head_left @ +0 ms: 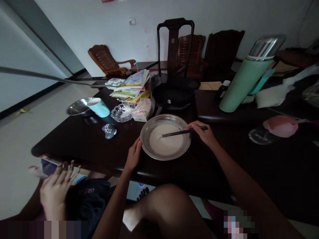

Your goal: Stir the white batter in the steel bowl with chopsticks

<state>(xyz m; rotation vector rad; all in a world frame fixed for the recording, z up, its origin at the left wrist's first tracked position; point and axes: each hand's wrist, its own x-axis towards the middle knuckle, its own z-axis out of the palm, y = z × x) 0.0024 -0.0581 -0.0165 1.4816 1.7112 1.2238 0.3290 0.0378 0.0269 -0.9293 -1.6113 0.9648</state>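
Note:
A metal bowl (164,157) stands on the dark table, holding a pale, milky batter-like liquid (167,145). At its left side, my left hand (134,154) grips the rim and outer wall, with part of the fingers hidden by the bowl. My right hand (202,132) is closed around a pair of black chopsticks (179,132) near the bowl's right rim. The chopsticks slant down to the left, and their tips dip into the liquid near the middle of the bowl.
Behind the bowl are a tissue pack (142,110), a glass dish (119,114) and a black bag (174,94). A blue cup (99,108) and grey object (109,130) lie left. A green thermos (243,86) and pink-lidded container (280,126) stand right. Another person's hands (56,189) are lower left.

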